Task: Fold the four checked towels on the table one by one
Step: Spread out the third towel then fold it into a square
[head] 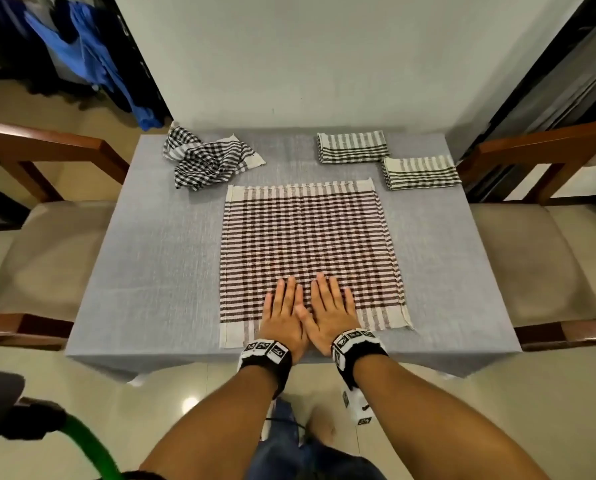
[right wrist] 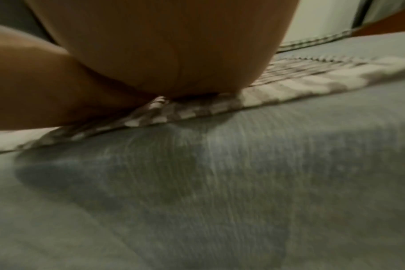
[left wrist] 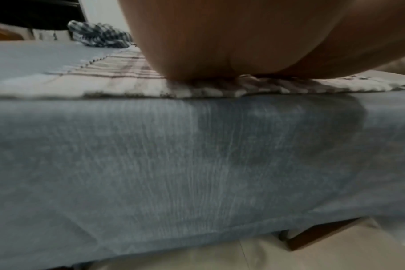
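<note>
Two folded green-striped towels (head: 352,147) (head: 421,173) lie far right; a crumpled black-checked towel (head: 209,159) waits. Left hand (head: 283,315) and right hand (head: 331,311) press flat, fingers straight, on the spread brown-checked towel (head: 307,244). Both wrist views show palms resting on its near hem (left wrist: 118,87) (right wrist: 289,85). By my judgement, half remains.

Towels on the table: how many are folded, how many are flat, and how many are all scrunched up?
Folded towels: 2
Flat towel: 1, with the left hand and right hand pressing on it
Scrunched towel: 1
Total: 4
</note>
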`<state>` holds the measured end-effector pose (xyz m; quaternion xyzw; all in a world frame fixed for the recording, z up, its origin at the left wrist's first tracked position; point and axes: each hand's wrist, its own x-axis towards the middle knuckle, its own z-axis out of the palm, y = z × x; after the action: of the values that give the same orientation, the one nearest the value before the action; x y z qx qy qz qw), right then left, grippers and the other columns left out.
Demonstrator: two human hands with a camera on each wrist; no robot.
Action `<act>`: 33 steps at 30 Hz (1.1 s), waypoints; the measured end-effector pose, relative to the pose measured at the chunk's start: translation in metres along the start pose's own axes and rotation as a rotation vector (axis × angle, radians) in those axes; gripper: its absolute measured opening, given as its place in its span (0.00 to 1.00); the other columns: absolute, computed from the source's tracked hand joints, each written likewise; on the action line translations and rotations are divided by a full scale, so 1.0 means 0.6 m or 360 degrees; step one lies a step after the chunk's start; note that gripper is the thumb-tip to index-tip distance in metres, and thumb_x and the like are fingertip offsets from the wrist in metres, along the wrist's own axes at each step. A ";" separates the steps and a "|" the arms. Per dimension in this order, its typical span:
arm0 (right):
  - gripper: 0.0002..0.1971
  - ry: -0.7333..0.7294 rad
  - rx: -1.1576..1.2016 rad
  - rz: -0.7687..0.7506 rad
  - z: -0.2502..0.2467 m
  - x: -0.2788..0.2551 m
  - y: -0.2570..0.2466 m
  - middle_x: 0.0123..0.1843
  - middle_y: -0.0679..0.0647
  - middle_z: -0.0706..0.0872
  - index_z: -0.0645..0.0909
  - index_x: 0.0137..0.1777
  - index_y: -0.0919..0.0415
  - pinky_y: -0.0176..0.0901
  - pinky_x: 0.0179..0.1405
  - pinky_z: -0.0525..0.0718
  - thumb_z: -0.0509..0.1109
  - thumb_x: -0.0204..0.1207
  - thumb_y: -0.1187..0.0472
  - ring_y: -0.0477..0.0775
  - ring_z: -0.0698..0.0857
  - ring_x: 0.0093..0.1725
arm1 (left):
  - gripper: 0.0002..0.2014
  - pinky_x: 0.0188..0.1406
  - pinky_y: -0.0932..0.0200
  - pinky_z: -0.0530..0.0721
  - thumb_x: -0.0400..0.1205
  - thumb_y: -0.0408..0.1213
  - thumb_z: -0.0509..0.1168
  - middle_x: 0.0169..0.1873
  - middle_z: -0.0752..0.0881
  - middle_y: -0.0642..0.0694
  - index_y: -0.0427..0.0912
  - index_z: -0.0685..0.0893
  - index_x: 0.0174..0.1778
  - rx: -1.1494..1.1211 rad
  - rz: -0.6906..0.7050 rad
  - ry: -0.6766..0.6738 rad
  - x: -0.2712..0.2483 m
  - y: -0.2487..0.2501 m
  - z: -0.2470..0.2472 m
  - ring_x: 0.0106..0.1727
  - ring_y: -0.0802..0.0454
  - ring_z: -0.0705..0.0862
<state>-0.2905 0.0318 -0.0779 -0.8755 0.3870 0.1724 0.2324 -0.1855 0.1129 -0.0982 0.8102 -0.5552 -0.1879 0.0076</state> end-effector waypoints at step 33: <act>0.29 0.0093 -0.0459 0.0285 -0.348 0.270 0.053 0.79 0.60 0.70 0.69 0.78 0.61 0.61 0.74 0.71 0.69 0.77 0.60 0.62 0.70 0.77 | 0.24 0.74 0.41 0.73 0.85 0.36 0.58 0.76 0.74 0.42 0.43 0.70 0.79 0.0008 -0.0107 0.0251 0.300 -0.196 -0.264 0.76 0.40 0.72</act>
<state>-0.1856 -0.1966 0.0090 -0.8664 0.4414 0.2205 0.0768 0.0257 -0.0355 -0.0303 0.8406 -0.5259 -0.1223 0.0431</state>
